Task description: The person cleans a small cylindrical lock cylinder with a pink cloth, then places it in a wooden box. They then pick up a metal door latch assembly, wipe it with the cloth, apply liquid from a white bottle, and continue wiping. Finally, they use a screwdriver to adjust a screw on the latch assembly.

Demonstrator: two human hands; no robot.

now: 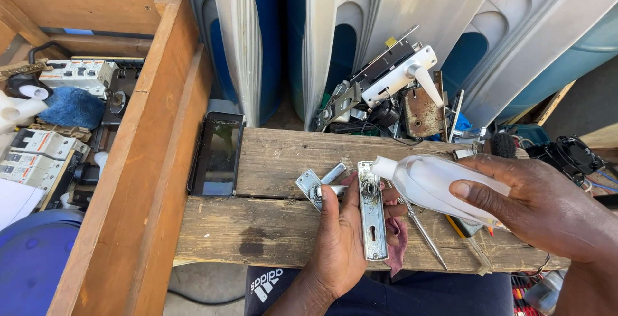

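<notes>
My left hand (338, 239) grips a long silver door-lock plate (371, 216) with a keyhole, held flat over the wooden board (257, 226). A silver lever handle (320, 186) lies just left of the plate, by my thumb. My right hand (547, 203) holds a white squeeze bottle (428, 184) tipped sideways. Its nozzle points at the top of the plate, close to the spindle hole. A pink-red cloth (396, 235) sits under my left fingers. A thin metal screwdriver shaft (425, 232) lies on the board between my hands.
A wooden crate (164, 129) at the left holds circuit breakers (80, 74) and a blue cloth (74, 107). A dark phone (217, 155) leans beside the board. Old lock parts (396, 91) are piled behind, against white panels. A small black fan (576, 155) sits at the right.
</notes>
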